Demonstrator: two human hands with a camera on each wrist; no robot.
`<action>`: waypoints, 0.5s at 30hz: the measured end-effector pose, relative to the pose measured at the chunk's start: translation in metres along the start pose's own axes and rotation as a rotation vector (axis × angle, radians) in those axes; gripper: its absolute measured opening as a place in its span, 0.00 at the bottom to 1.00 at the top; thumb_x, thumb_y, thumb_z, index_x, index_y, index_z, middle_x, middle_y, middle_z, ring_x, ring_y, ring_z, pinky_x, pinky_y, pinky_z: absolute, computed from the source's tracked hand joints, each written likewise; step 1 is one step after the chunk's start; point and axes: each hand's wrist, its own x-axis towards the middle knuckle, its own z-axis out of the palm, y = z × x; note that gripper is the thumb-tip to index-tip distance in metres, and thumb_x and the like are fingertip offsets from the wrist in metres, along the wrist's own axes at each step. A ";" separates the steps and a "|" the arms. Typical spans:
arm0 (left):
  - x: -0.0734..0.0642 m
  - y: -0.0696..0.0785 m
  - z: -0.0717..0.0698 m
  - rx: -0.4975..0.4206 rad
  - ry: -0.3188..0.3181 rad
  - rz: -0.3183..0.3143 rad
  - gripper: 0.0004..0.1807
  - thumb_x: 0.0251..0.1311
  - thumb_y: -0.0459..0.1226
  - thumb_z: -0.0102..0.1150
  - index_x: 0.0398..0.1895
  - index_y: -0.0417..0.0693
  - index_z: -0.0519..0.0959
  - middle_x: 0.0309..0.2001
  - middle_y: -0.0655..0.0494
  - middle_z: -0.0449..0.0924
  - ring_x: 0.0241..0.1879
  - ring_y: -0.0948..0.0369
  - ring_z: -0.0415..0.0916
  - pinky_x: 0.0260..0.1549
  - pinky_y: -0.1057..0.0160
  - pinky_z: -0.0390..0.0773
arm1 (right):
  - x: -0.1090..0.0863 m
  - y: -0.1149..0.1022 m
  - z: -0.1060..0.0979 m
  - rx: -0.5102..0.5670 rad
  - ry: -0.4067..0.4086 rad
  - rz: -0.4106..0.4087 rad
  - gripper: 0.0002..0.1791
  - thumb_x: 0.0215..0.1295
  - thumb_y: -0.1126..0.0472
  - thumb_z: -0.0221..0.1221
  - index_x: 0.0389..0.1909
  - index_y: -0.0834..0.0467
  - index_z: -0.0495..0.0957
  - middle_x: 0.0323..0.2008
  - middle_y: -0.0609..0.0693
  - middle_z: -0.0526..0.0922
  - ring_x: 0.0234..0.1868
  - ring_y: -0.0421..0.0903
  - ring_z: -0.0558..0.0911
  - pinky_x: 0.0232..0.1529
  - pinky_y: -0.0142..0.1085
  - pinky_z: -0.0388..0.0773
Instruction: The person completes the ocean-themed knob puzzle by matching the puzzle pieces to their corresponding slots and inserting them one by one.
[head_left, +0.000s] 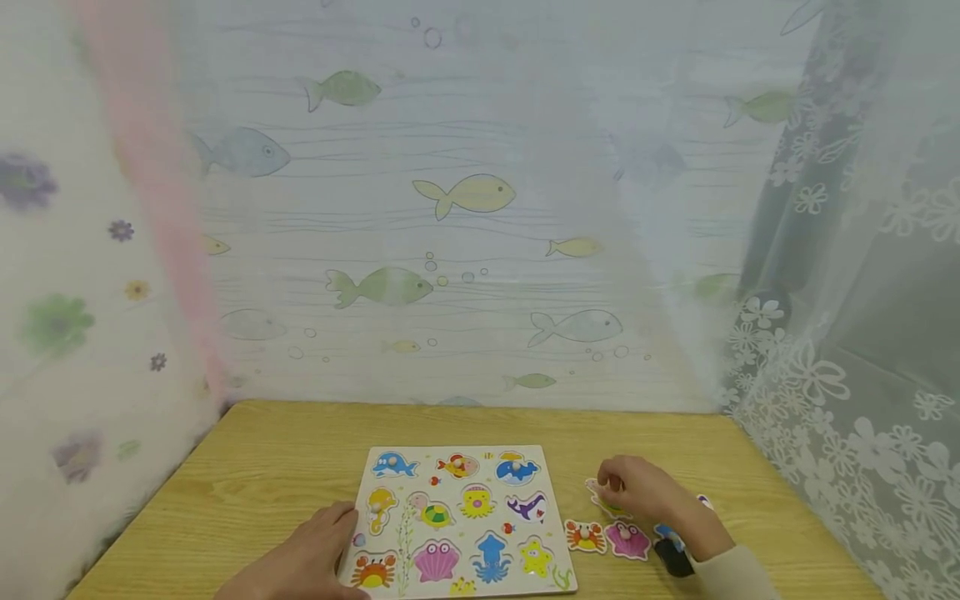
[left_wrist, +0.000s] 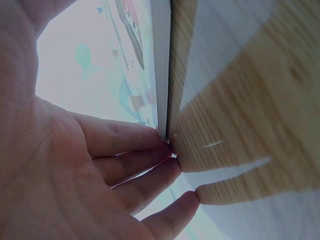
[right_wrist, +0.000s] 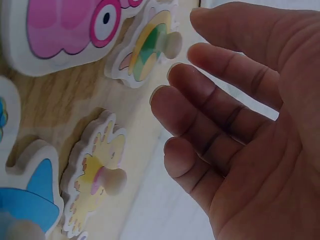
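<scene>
Down low on the right, hovering with the right hand [head_left: 637, 492], loose and part-open, gripping nothing, fingers gently bent and spread. Right by the fingertips, just beside them: the turtle piece [right_wrist: 145, 55], wooden knob upward, partly covered in the head view. No telling for sure about contact there.

Over to the left hand [head_left: 311, 554], also gripping nothing: fingers stretched out, touching the left edge of the puzzle board [head_left: 551, 533], with outer fingertips down by the table [head_left: 262, 467].

Outward from the right hand now: near it, on the side towards the person, the crab piece [head_left: 585, 537] and the pink shell piece [head_left: 628, 540], side by side. Beneath the forearm, partly hidden, a blue piece [head_left: 667, 533]. In the right wrist view, a yellow piece [right_wrist: 87, 187] with a knob too, lying apart from the turtle.

On the board, between both hands: knobbed dolphin [head_left: 405, 467], fish, whale and seahorse, all seated.
</scene>
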 end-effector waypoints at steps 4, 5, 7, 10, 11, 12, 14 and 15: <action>0.000 0.001 0.001 0.020 0.013 0.013 0.61 0.35 0.71 0.65 0.63 0.31 0.65 0.60 0.42 0.66 0.58 0.46 0.63 0.53 0.37 0.64 | -0.001 0.003 0.002 0.017 -0.015 -0.010 0.04 0.64 0.64 0.57 0.37 0.53 0.80 0.29 0.40 0.74 0.29 0.36 0.71 0.29 0.36 0.70; 0.000 0.001 0.001 0.026 0.016 0.015 0.61 0.35 0.71 0.65 0.63 0.32 0.65 0.60 0.42 0.66 0.57 0.47 0.63 0.52 0.37 0.64 | -0.001 0.003 0.002 0.022 -0.020 -0.011 0.05 0.64 0.64 0.57 0.37 0.53 0.80 0.30 0.40 0.74 0.29 0.37 0.71 0.28 0.36 0.70; 0.000 0.001 0.001 0.032 0.019 0.018 0.61 0.35 0.71 0.65 0.63 0.32 0.65 0.60 0.43 0.66 0.57 0.47 0.63 0.52 0.38 0.65 | -0.001 0.002 0.002 0.027 -0.027 -0.010 0.06 0.63 0.66 0.56 0.37 0.54 0.80 0.30 0.41 0.74 0.29 0.37 0.71 0.28 0.36 0.71; 0.000 0.001 0.001 0.033 0.021 0.016 0.61 0.35 0.71 0.65 0.63 0.32 0.65 0.60 0.42 0.66 0.57 0.47 0.63 0.52 0.37 0.65 | -0.002 0.001 0.003 0.028 -0.032 -0.008 0.08 0.62 0.67 0.55 0.37 0.54 0.80 0.31 0.41 0.74 0.29 0.37 0.71 0.29 0.36 0.71; 0.000 0.001 0.001 0.031 0.020 0.014 0.61 0.35 0.71 0.65 0.63 0.32 0.65 0.60 0.42 0.66 0.57 0.47 0.63 0.52 0.37 0.65 | -0.002 0.001 0.003 0.033 -0.033 -0.009 0.08 0.61 0.68 0.56 0.36 0.54 0.80 0.31 0.41 0.74 0.29 0.37 0.71 0.29 0.36 0.71; 0.000 0.001 0.001 0.027 0.019 0.012 0.61 0.35 0.71 0.65 0.63 0.31 0.65 0.60 0.41 0.66 0.57 0.46 0.63 0.52 0.37 0.64 | -0.002 0.001 0.003 0.035 -0.034 -0.012 0.08 0.61 0.68 0.56 0.36 0.54 0.80 0.30 0.41 0.74 0.29 0.37 0.71 0.29 0.36 0.71; 0.000 0.001 0.001 0.023 0.019 0.009 0.62 0.35 0.71 0.65 0.63 0.31 0.65 0.60 0.41 0.66 0.57 0.46 0.63 0.52 0.37 0.64 | -0.002 0.001 0.004 0.036 -0.037 -0.017 0.07 0.61 0.68 0.56 0.35 0.54 0.79 0.30 0.41 0.73 0.29 0.37 0.70 0.29 0.35 0.71; 0.000 0.001 0.001 0.021 0.018 0.008 0.62 0.35 0.71 0.65 0.63 0.31 0.65 0.60 0.41 0.66 0.57 0.46 0.63 0.52 0.36 0.64 | -0.002 0.001 0.004 0.037 -0.039 -0.020 0.07 0.61 0.68 0.56 0.35 0.54 0.79 0.30 0.41 0.73 0.29 0.36 0.70 0.29 0.35 0.70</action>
